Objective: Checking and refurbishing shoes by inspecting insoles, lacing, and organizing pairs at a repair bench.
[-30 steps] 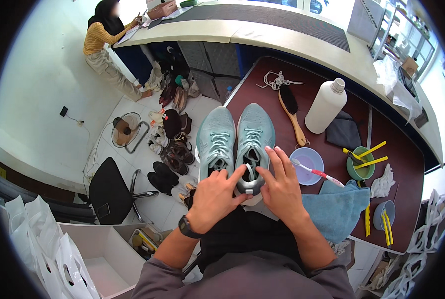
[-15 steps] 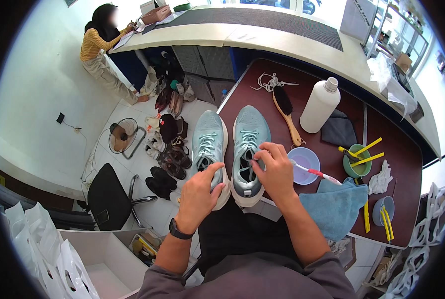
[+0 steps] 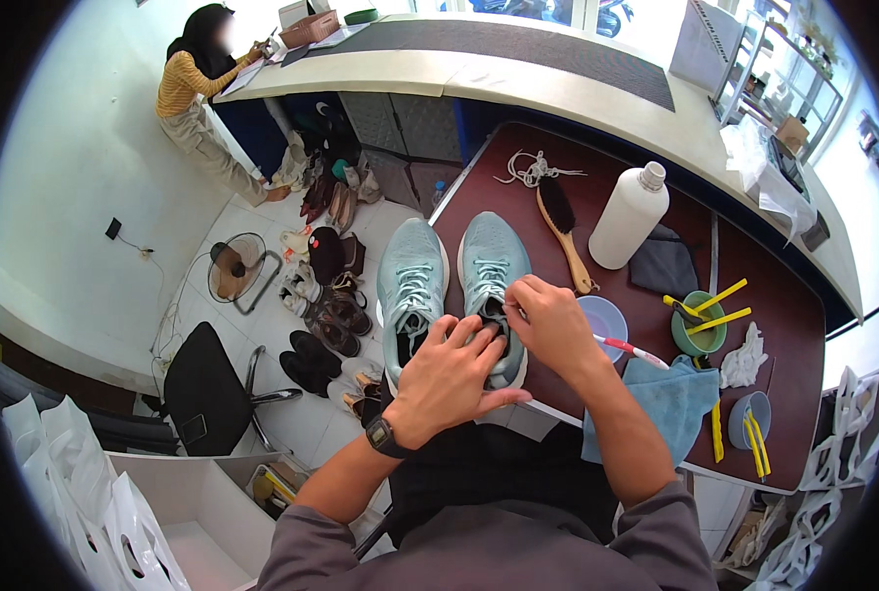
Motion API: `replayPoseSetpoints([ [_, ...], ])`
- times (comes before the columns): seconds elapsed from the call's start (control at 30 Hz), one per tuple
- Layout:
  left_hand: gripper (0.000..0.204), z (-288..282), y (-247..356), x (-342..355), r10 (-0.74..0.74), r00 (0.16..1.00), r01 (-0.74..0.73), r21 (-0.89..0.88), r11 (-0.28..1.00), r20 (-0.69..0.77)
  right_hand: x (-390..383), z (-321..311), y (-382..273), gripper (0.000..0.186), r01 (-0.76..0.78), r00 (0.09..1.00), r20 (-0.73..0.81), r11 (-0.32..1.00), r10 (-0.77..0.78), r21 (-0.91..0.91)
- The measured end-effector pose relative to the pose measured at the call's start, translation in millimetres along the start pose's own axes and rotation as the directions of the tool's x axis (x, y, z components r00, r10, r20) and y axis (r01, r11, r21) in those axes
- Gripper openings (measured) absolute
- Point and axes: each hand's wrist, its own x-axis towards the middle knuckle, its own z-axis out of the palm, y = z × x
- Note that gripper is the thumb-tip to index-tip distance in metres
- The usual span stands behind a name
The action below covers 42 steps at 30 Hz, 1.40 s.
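I see the right shoe [image 3: 492,281] of a mint-green pair under both hands, at the near edge of the dark red surface [image 3: 755,295]. My left hand [image 3: 449,379] lies spread over its heel, fingers wide and resting on it, thumb along the sole's side. My right hand [image 3: 550,325] sits just beyond, fingers pinched narrow on a lace at the tongue. The left shoe [image 3: 410,291] stands touching it, to the left of my left hand, partly past the surface's edge. Right of my right hand lie a small bowl [image 3: 605,317] and a toothbrush [image 3: 632,350], then a blue cloth [image 3: 661,404]. Beyond my hands are a wooden brush [image 3: 561,222], loose laces [image 3: 533,169] and a white bottle [image 3: 629,217]. Far left, another person [image 3: 198,94] stands at a counter.
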Motion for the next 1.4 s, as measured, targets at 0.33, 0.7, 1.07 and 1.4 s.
replayPoseSetpoints([
  [0.33,0.071,2.5,-7.6,17.8,-0.043,0.991,0.051,-0.057,0.997,0.125,11.1,-9.3,3.3,0.01,-0.12,0.991,0.083,0.971,0.105,0.206],
  [0.7,0.069,11.2,-2.7,19.2,-0.068,0.995,0.072,-0.053,0.996,0.067,10.4,-8.7,7.4,0.011,-0.177,0.982,0.115,0.951,0.152,0.253],
  [1.07,0.067,8.1,-3.6,23.1,-0.034,0.986,0.036,-0.014,0.999,0.162,23.2,-11.7,7.4,0.011,-0.356,0.926,0.259,0.868,0.276,0.345],
  [1.4,0.058,-5.4,25.2,-0.6,-0.164,0.986,0.164,-0.01,0.986,0.02,12.9,6.5,4.0,0.027,0.261,0.963,0.109,0.955,-0.247,-0.143],
])
